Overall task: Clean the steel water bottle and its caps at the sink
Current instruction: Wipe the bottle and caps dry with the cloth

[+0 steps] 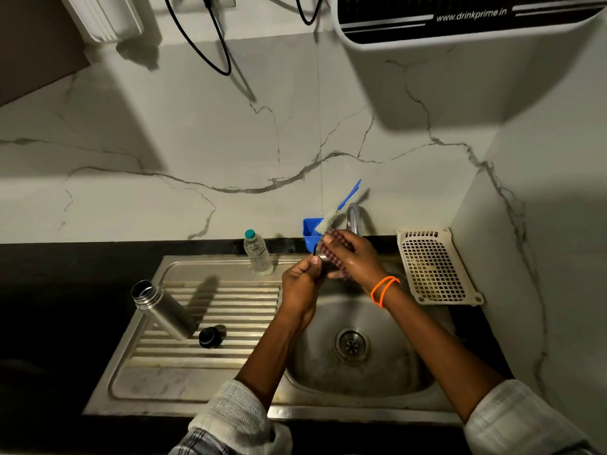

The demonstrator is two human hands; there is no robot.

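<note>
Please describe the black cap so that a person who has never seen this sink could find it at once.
Look at the ribbed draining board left of the sink bowl. The steel bottle stands there open, and the black cap sits just right of its base. It is the only small, round, dark thing on the board.

Dim overhead light, hard shadows on wall, wide-angle bending at edges, slight blur

Veined marble wall [230,142], black counter [65,274], dim light
</note>
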